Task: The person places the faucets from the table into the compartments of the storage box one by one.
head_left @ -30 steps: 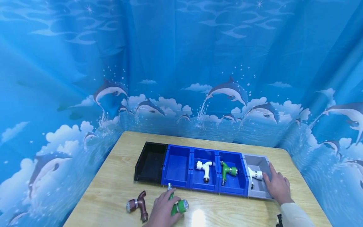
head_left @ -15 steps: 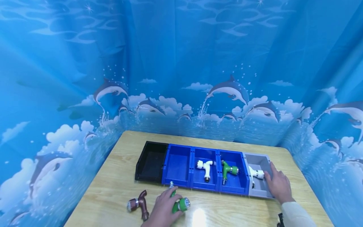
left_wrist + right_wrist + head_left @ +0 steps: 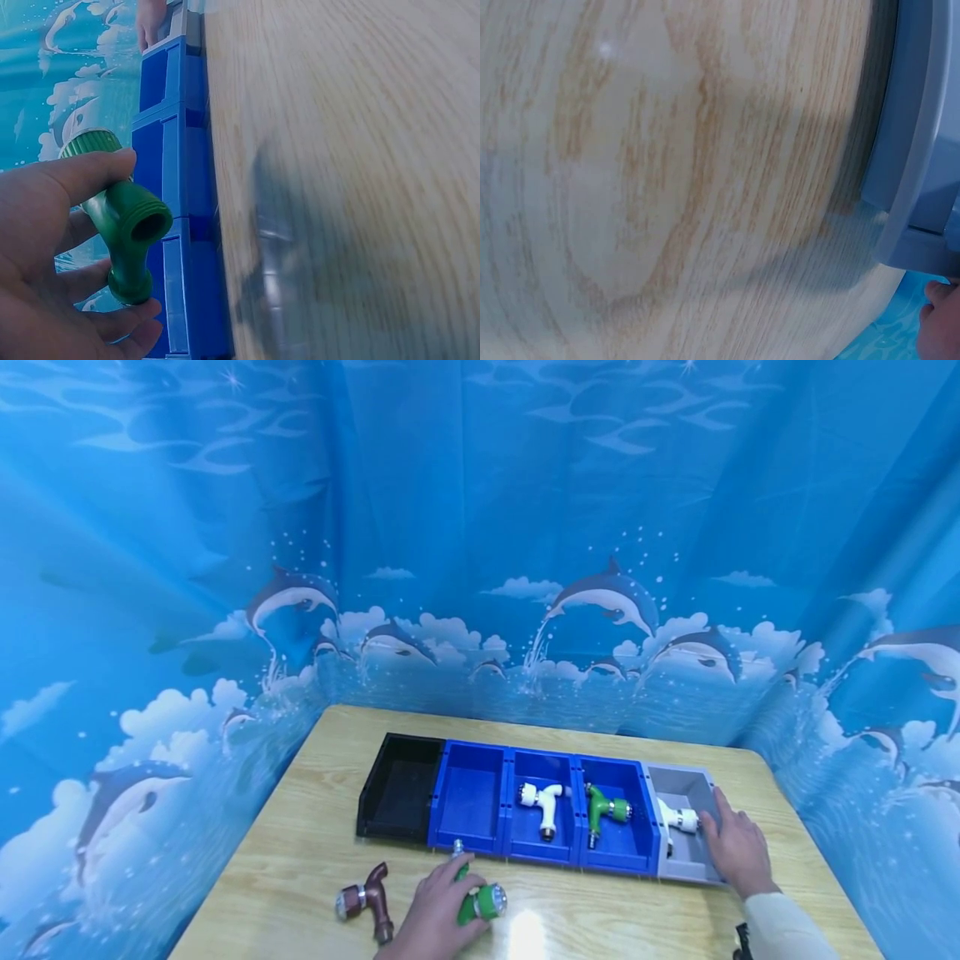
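My left hand [image 3: 435, 914] holds a green tap [image 3: 480, 903] above the table, just in front of the blue bins. In the left wrist view, the thumb lies across the green tap [image 3: 131, 221] and the other fingers support it from behind and below, its open outlet facing the camera. My right hand [image 3: 738, 852] rests on the right wall of the grey bin [image 3: 686, 868], its fingers fairly straight. Inside that bin lies a white tap [image 3: 678, 818]. Only a small part of the right hand [image 3: 939, 322] shows in the right wrist view, beside the bin's corner.
A brown tap [image 3: 371, 902] lies on the wooden table [image 3: 600, 918], left of my left hand. From left, a black bin [image 3: 401, 797] and three blue bins [image 3: 468, 797] adjoin the grey one. Another white tap [image 3: 546, 806] and green tap [image 3: 600, 810] lie in blue bins.
The left hand with the green tap has shifted slightly to the right. My right hand stays at the grey bin's wall.
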Motion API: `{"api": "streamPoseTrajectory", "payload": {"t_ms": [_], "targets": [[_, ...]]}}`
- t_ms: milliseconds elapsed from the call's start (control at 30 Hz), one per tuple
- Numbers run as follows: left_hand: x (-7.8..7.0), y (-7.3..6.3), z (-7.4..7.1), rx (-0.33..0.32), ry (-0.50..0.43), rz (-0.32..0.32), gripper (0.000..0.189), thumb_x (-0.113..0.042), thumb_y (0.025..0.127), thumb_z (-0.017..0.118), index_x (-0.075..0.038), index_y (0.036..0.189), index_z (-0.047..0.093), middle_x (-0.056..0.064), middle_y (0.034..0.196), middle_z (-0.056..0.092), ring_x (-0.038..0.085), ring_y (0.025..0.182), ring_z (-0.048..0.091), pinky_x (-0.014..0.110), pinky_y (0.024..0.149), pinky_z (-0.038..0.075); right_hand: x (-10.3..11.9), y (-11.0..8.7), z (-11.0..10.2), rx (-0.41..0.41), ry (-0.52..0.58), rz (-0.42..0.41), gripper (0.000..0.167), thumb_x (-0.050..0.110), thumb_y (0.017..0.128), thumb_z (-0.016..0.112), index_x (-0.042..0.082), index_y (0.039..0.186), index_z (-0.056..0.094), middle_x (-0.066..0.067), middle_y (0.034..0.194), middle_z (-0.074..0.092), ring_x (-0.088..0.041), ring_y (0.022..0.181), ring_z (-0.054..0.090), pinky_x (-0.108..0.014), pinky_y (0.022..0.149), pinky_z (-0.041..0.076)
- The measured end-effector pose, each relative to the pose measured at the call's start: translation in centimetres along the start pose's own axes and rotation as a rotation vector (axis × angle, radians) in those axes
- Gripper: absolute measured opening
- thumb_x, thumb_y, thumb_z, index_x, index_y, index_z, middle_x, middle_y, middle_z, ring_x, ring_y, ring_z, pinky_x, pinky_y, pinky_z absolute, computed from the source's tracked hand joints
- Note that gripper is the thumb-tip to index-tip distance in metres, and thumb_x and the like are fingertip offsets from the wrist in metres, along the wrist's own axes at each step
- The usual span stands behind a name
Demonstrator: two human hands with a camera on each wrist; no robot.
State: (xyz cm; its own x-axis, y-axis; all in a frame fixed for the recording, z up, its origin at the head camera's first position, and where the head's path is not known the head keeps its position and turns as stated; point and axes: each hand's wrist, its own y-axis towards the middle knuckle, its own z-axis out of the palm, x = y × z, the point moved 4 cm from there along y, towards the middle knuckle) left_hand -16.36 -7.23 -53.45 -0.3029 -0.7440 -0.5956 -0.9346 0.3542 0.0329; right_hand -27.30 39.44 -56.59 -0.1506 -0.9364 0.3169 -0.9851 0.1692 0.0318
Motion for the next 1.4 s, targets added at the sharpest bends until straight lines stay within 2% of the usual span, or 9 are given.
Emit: {"api": "streamPoseTrajectory", "payload": {"t_ms": [233,467,700,900,1167,1400], "targets": [[-0.7,0.8,-0.5,-0.009,0.000,-0.022,0.047,-0.032,0.074,0.081,-0.017,0.117,0.066,0.011,0.147,0.043,0.040,0.128,0.044,0.065,0.100,0.037,-0.1,0.1,0.0,-0.012,0.008,-0.012,0.065,0.041,0.106,0.025,-0.003,0.152,0.013,-0.043,0.136,0.033,-0.063,0.125,0.026,-0.069,0.105,0.020],[-1.6,1.5,-1.2,-0.043,-0.003,-0.002,0.047,-0.027,0.074,0.080,-0.019,0.118,0.067,0.007,0.147,0.044,0.038,0.130,0.043,0.065,0.102,0.036,-0.3,-0.2,0.2,-0.043,0.016,-0.042,0.062,0.036,0.106,0.029,-0.006,0.150,0.018,-0.043,0.133,0.038,-0.064,0.120,0.032,-0.069,0.102,0.026],[-1.1,1.8,-1.6,-0.049,0.024,-0.020,0.047,-0.029,0.074,0.081,-0.020,0.118,0.067,0.008,0.147,0.044,0.038,0.130,0.043,0.065,0.102,0.035,-0.4,-0.4,0.2,-0.044,0.018,-0.049,0.062,0.036,0.106,0.028,-0.005,0.150,0.017,-0.044,0.132,0.038,-0.064,0.120,0.032,-0.070,0.101,0.026],[-0.9,2.3,-2.7,-0.069,0.021,-0.030,0.047,-0.028,0.075,0.081,-0.018,0.119,0.066,0.009,0.148,0.042,0.040,0.131,0.042,0.065,0.102,0.035,-0.1,0.0,0.0,-0.016,0.028,-0.026,0.064,0.039,0.106,0.026,-0.004,0.151,0.014,-0.042,0.135,0.035,-0.064,0.123,0.028,-0.069,0.104,0.023],[-0.7,3.2,-4.3,-0.139,0.071,0.011,0.048,-0.027,0.074,0.082,-0.017,0.118,0.067,0.010,0.146,0.044,0.038,0.129,0.044,0.062,0.099,0.040,-0.3,-0.2,0.1,-0.047,0.024,-0.034,0.062,0.036,0.106,0.027,-0.003,0.151,0.015,-0.044,0.132,0.038,-0.064,0.121,0.031,-0.069,0.102,0.025],[-0.7,3.6,-5.0,-0.167,0.063,0.008,0.049,-0.027,0.074,0.081,-0.017,0.119,0.066,0.010,0.148,0.043,0.038,0.131,0.042,0.063,0.101,0.037,-0.3,-0.1,0.2,-0.043,0.027,-0.037,0.060,0.035,0.106,0.025,-0.003,0.151,0.015,-0.043,0.134,0.037,-0.064,0.122,0.030,-0.069,0.103,0.024]]}}
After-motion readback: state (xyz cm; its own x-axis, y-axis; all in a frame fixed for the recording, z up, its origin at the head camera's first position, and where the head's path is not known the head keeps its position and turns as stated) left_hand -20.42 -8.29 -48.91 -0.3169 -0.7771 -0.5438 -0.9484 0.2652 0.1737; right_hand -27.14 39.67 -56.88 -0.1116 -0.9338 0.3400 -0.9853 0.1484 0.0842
